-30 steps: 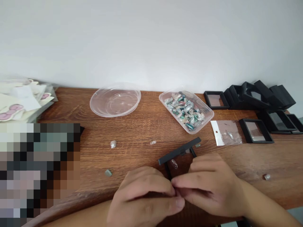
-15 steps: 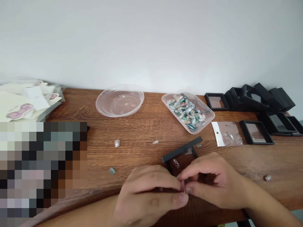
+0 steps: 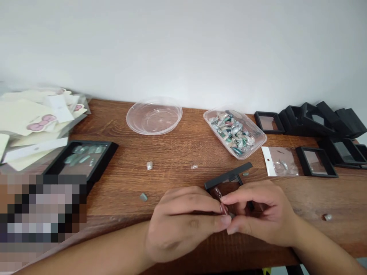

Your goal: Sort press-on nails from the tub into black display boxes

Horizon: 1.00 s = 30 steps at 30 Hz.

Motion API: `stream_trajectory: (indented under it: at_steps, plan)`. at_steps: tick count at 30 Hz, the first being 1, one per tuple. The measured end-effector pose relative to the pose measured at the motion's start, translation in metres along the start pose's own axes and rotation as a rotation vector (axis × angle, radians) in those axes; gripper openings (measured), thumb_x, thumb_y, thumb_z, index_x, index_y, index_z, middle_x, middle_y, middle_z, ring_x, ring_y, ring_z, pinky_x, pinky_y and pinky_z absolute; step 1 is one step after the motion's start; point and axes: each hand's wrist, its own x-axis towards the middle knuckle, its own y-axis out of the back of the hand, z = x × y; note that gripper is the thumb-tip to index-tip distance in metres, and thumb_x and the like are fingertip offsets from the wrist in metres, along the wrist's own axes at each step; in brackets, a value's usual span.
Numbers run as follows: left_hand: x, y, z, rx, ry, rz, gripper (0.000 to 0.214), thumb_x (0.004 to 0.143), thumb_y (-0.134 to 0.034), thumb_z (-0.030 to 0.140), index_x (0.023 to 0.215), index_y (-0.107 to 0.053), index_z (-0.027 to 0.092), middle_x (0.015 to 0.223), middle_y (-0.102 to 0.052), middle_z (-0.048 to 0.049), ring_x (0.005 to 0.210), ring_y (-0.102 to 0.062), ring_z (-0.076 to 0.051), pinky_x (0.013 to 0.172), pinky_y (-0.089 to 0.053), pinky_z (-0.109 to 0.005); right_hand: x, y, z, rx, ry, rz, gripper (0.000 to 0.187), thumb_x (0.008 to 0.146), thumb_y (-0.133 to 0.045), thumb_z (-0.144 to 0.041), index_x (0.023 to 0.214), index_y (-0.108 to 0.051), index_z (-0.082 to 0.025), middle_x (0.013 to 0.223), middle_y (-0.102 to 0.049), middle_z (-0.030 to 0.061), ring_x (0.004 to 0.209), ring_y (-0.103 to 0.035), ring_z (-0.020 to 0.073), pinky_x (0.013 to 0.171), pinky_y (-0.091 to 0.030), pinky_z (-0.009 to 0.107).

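Observation:
A dark pink press-on nail [image 3: 224,208] is pinched between the thumb and fingers of my left hand [image 3: 183,225]. My right hand [image 3: 262,214] is curled, its thumb and index fingertips closed around the same small nail from the right. Just beneath and behind my hands stands an opened black display frame [image 3: 228,175], partly hidden by them. Inside it shows a dark red press-on nail with light dots [image 3: 218,191].
A clear tub [image 3: 248,151] full of press-on nails stands behind, left of it a round clear container [image 3: 130,120]. Black frames [image 3: 317,162] are piled at right beside a small plastic bag [image 3: 282,162]. Cards [image 3: 17,114] and a filled frame [image 3: 107,158] lie left. Loose nails [image 3: 143,197] dot the table.
The view has shifted slightly, and more of the left-hand frame shows. My fingers have turned the pink nail to a more slanted angle, still between both hands.

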Motion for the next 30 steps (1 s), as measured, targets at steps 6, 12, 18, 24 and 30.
stream_trajectory:
  at_steps: [6,12,18,24,30]
  plan:
    - [0.003,0.004,0.001,-0.046,-0.043,-0.089,0.006,0.095,-0.064,0.009,0.098,-0.069,0.008,0.087,-0.075,-0.006,0.082,-0.073,-0.011,0.077,-0.062,-0.019,0.001,0.001,0.0,0.004,0.041,-0.01,0.034,0.083,-0.079,-0.033,0.114,-0.07,-0.021,0.063,-0.059,-0.0067,0.054,-0.054,0.0055,0.053,-0.046,0.015]
    - [0.003,0.005,0.001,-0.016,-0.018,-0.093,0.008,0.095,-0.062,0.008,0.099,-0.069,0.008,0.088,-0.075,-0.0077,0.08,-0.073,-0.012,0.073,-0.062,-0.021,0.003,0.003,-0.003,-0.205,0.144,-0.001,0.028,0.09,-0.072,-0.031,0.113,-0.068,-0.015,0.061,-0.06,-0.0056,0.053,-0.053,0.0057,0.053,-0.045,0.015]
    - [0.003,0.002,0.002,-0.095,-0.009,-0.042,0.008,0.098,-0.06,0.012,0.096,-0.067,0.009,0.087,-0.075,-0.0073,0.081,-0.073,-0.011,0.075,-0.062,-0.02,0.005,0.006,-0.01,-0.434,0.267,-0.042,0.029,0.096,-0.063,-0.035,0.112,-0.064,-0.01,0.063,-0.064,-0.0036,0.055,-0.055,0.0066,0.057,-0.046,0.019]
    - [0.002,-0.001,0.005,-0.077,0.026,-0.024,0.003,0.096,-0.062,0.011,0.095,-0.065,0.011,0.087,-0.075,-0.0061,0.077,-0.073,-0.011,0.07,-0.062,-0.021,0.005,0.014,-0.014,-0.4,0.22,-0.035,0.026,0.097,-0.062,-0.031,0.119,-0.062,-0.017,0.061,-0.062,-0.0061,0.054,-0.056,0.0069,0.056,-0.045,0.018]
    - [0.003,0.004,0.005,-0.071,0.013,-0.129,0.006,0.094,-0.065,0.011,0.089,-0.068,0.013,0.088,-0.077,-0.0037,0.078,-0.074,-0.011,0.072,-0.061,-0.02,0.004,0.025,-0.013,-0.539,0.137,-0.041,0.024,0.094,-0.066,-0.032,0.113,-0.066,-0.017,0.062,-0.064,-0.0038,0.056,-0.06,0.0093,0.056,-0.046,0.022]
